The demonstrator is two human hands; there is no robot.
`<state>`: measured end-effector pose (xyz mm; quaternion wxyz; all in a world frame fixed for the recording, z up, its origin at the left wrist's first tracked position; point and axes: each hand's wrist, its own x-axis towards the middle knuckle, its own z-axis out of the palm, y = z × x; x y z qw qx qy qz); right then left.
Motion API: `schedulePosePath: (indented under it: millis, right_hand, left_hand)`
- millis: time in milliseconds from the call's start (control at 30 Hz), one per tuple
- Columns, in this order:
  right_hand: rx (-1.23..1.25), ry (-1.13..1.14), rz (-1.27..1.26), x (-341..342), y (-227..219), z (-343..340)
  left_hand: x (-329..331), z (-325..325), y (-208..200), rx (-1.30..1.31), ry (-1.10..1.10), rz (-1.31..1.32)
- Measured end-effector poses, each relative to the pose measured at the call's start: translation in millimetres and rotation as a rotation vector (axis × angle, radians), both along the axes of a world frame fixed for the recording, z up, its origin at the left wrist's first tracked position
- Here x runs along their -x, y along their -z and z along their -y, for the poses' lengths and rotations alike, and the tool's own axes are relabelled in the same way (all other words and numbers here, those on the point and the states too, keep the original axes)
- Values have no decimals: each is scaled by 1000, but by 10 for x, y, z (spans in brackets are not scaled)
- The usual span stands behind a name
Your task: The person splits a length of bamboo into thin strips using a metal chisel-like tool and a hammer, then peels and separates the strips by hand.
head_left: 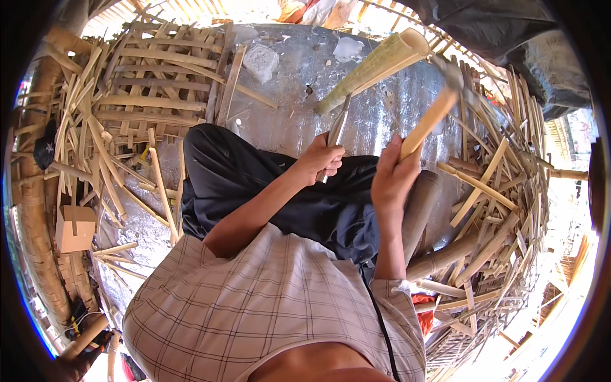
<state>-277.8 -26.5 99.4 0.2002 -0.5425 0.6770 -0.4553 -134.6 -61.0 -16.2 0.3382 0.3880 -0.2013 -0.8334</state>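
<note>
My left hand (320,159) is wrapped round a metal chisel (339,127), which slants up and away from me. The chisel's far tip meets the side of a thick green-yellow bamboo piece (375,71), hollow at its far right end. To the right, my right hand (396,173) grips a hammer (429,122) by its pale wooden handle. The blurred hammer head is raised to the right of the bamboo, apart from the chisel. Both hands are above my crossed legs in dark trousers.
A grey metal sheet (286,60) lies under the bamboo, with a grey stone block (261,62) on it. Woven bamboo strips (159,83) fill the far left; loose strips (487,184) heap at the right. A dark bamboo pole (421,207) lies beside my right forearm. A cardboard box (75,229) is at left.
</note>
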Motion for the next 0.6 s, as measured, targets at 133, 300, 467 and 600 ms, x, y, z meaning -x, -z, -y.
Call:
schedulePosePath:
  millis: [133, 300, 467, 600]
  right_hand:
    - [-132, -177, -405, 272, 736, -21]
    - [-177, -125, -304, 229, -26, -117]
    - [61, 27, -31, 83, 604, 30]
    - [-166, -252, -256, 206, 1104, -69]
  left_hand:
    - [-81, 87, 30, -12, -7, 51]
    - [-108, 104, 147, -20, 10, 20]
    - [-114, 169, 123, 22, 2, -28]
    - [-166, 88, 169, 5, 29, 60]
